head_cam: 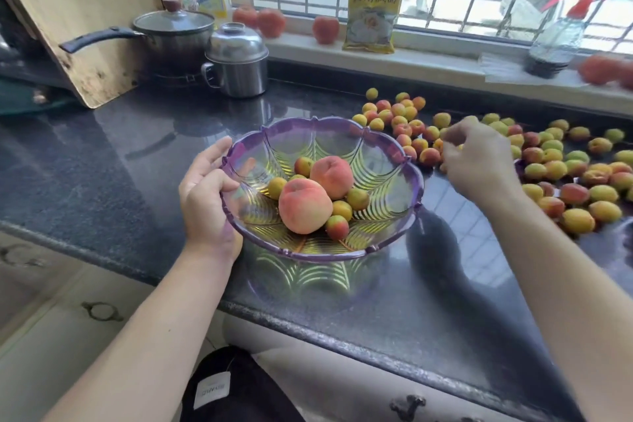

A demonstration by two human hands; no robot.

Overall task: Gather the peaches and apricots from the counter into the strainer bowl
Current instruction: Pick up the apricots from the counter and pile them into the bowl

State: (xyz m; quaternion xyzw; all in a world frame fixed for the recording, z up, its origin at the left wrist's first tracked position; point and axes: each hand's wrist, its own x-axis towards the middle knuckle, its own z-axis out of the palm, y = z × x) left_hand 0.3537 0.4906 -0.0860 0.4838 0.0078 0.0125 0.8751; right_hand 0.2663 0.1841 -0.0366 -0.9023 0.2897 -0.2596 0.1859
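While the left hand [205,195] grips the near-left rim of the strainer bowl [387,161], thumb over the scalloped purple edge and fingers curled beneath, the right hand [479,161] reaches out over the heap of apricots [561,168] spread across the dark bench [102,154]. Its fingers are bunched and bent downward among the fruit nearest the bowl; a sliver of yellow shows at the fingertips, but whether they have actually closed on an apricot cannot be told from this view, as the back of the hand hides the pinch. Already in the bowl lie two peaches [305,205] — large, blushed pink — with a handful of small apricots tucked round them. The relation that matters is plain: the loose fruit lies to the right of the bowl and beyond it, stretching toward the window sill, so the right hand is the nearer one by far, and the bowl's open mouth sits just to the left of that hand. The coming move looks likely to be a short carry leftward over the rim, with the left hand steadying the bowl against tipping. Most of the fruit is yet on the bench, so the gathering seems barely begun. Farther back stand a lidded saucepan [171,31] and a steel pot [238,58], well apart from the work.
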